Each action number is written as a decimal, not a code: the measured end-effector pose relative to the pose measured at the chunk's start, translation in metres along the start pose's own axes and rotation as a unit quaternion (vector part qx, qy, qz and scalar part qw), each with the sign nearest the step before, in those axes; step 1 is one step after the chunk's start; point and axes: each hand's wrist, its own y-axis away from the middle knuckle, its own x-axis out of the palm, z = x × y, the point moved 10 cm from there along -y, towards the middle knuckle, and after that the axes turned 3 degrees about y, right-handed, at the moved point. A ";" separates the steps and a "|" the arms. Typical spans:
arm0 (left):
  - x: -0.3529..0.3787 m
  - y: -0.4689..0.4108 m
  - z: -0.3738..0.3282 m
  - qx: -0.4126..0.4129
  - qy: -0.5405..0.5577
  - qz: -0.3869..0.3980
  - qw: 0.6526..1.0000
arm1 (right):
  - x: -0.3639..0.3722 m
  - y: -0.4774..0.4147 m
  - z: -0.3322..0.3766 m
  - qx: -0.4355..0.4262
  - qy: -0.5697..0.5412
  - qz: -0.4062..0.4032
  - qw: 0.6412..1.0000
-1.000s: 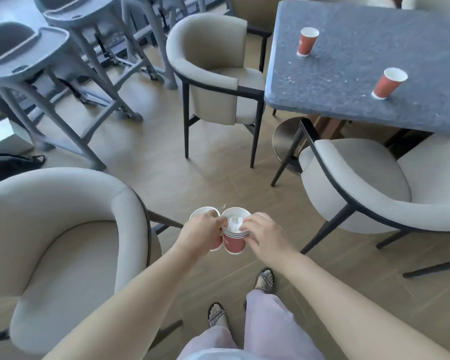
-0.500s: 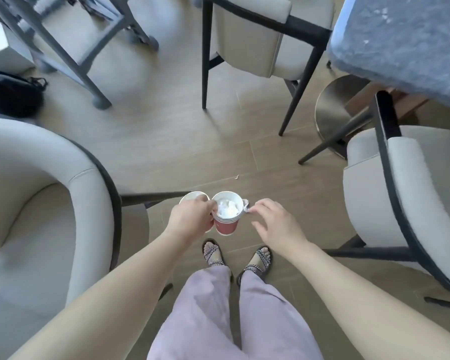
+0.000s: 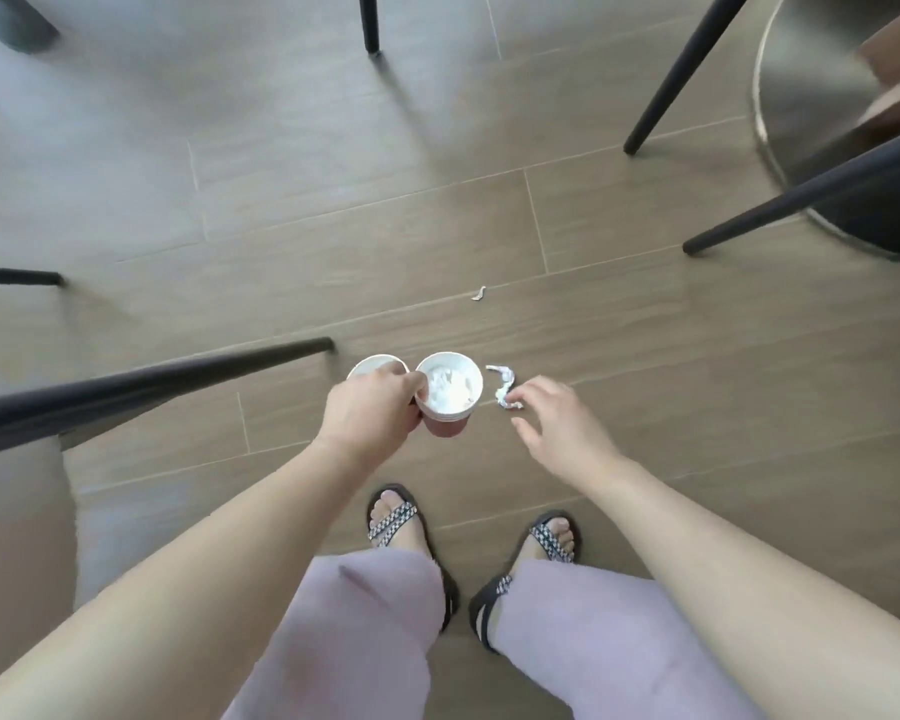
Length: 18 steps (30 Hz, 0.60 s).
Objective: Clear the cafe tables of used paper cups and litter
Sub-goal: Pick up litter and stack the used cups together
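Item under inspection: the twisted white scrap (image 3: 504,389), which sits just right of the stacked red cups (image 3: 445,426). I cannot tell whether it lies on the floor (image 3: 333,241) or hangs in the air above it. My right hand (image 3: 562,426) is beside it with the fingers spread and loosely bent. One fingertip is at the scrap's lower end, contact not confirmed, and I see nothing gripped. My left hand (image 3: 372,407) grips the stack at its rim, upright, with crumpled tissue (image 3: 450,389) filling the top cup. A second cup (image 3: 372,365) shows behind the knuckles in the same hold. A smaller scrap (image 3: 479,293) lies on the floor farther out, on a plank seam, well apart from both hands. Dark chair legs (image 3: 152,384) frame the area, a metal pedestal base (image 3: 811,106) sits at the far right, and my sandals (image 3: 401,522) are directly below. Step in hand, as I judge it, is recovering the loose litter. I recommend pinching the twisted scrap at its middle and pushing it down into the tissue, not laying it on top. The stack should be kept level throughout, and the small scrap collected afterwards. Risk: tilting the cups while stooping could spill the tissue.
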 end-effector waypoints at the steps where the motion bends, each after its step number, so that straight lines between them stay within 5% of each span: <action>1: 0.016 -0.020 0.005 0.006 -0.006 -0.004 1.000 | 0.020 -0.018 -0.014 -0.005 0.006 0.010 1.000; 11: 0.047 -0.144 0.032 0.053 -0.042 -0.077 0.995 | 0.163 -0.119 -0.091 -0.058 0.142 0.138 0.978; 18: 0.033 -0.150 0.029 0.056 -0.028 -0.088 0.994 | 0.155 -0.153 -0.098 -0.037 0.055 0.076 0.995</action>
